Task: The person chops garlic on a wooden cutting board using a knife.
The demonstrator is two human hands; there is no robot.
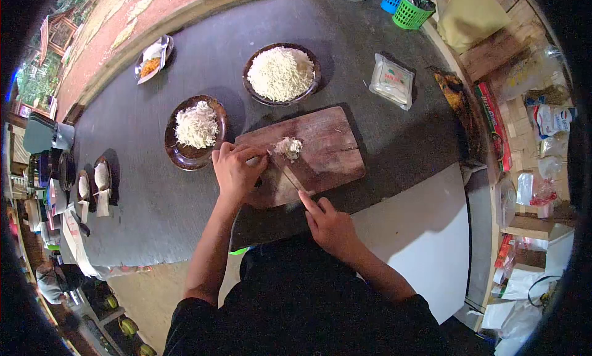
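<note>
A worn wooden cutting board [330, 131] lies at a slant in front of me. My right hand [333, 229] is closed round the handle of a knife [291, 176], its blade low over the board and pointing up-left. At the board's left side my left hand [237, 171] has its fingers curled on a pale piece of food [253, 161], mostly hidden under them. Just right of the blade tip sits a small heap of pale shreds [288, 148]. A brown plate of white shreds [197, 124] stands beyond my left hand.
A larger brown plate of white shreds [280, 74] stands behind the board. To the right lies a sealed white packet [392, 81]; baskets [412, 14] stand at the back right. A small dish of powder and orange spice [153, 60] and two small dishes [102, 176] are left.
</note>
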